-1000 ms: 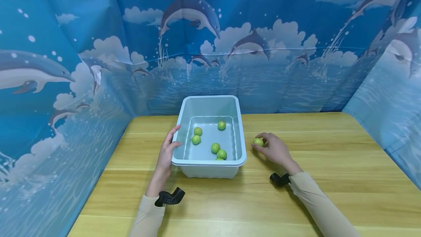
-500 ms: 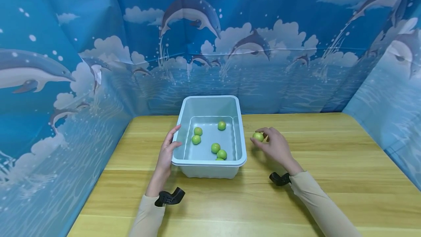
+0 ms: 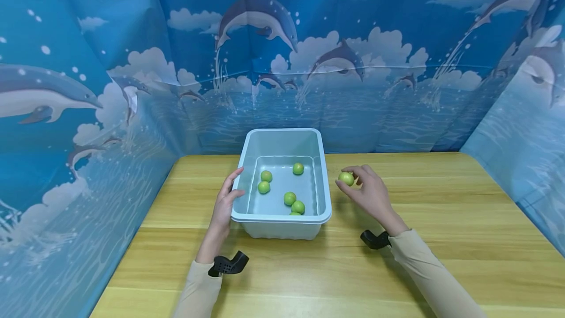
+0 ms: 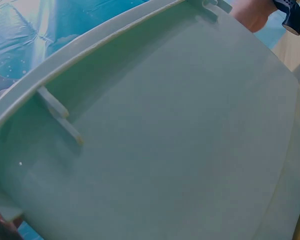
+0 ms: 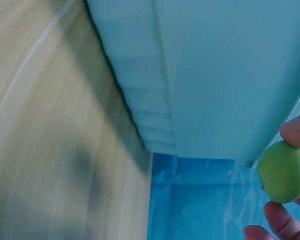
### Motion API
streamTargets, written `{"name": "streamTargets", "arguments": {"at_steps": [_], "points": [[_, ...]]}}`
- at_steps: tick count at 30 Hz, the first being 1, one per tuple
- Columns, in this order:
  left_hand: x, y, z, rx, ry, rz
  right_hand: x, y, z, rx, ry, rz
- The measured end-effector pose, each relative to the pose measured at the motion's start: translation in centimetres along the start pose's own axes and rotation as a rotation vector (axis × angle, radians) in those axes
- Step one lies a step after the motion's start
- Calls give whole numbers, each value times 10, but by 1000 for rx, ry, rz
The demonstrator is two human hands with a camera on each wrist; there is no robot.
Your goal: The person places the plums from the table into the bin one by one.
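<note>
A pale blue plastic tub (image 3: 281, 219) stands on the wooden table, with several small round green fruits (image 3: 264, 187) lying apart or in touching groups on its floor. My left hand (image 3: 222, 207) grips the tub's left rim, its thumb over the edge. To the right of the tub, my right hand (image 3: 372, 196) pinches one green fruit (image 3: 346, 178) between thumb and fingers, held above the table. The right wrist view shows this fruit (image 5: 282, 172) up close beside the tub's outer wall (image 5: 225, 80). In the left wrist view the tub's side (image 4: 175, 130) fills most of the frame.
A blue dolphin-print sheet (image 3: 375, 107) hangs behind the table (image 3: 441, 220) and along both sides. The tub's back reaches close to the table's rear edge. Black wrist cameras (image 3: 229, 263) sit on both wrists.
My right hand has lifted the green fruit off the table and moved it slightly up and away. The left hand and the tub stay in place.
</note>
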State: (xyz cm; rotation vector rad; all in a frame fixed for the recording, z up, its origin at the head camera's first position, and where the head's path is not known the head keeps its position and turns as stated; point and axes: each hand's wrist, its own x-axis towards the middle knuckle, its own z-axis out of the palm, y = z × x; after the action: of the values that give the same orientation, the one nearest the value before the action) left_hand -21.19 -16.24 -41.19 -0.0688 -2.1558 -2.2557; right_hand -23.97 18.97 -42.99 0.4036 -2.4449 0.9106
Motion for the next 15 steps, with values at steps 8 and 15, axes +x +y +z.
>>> {"name": "streamTargets", "arguments": {"at_steps": [8, 15], "points": [[0, 0, 0, 1, -2, 1, 3, -11, -6, 11, 21, -14], [0, -1, 0, -8, -3, 5, 5, -17, -9, 25, 38, -30]]}}
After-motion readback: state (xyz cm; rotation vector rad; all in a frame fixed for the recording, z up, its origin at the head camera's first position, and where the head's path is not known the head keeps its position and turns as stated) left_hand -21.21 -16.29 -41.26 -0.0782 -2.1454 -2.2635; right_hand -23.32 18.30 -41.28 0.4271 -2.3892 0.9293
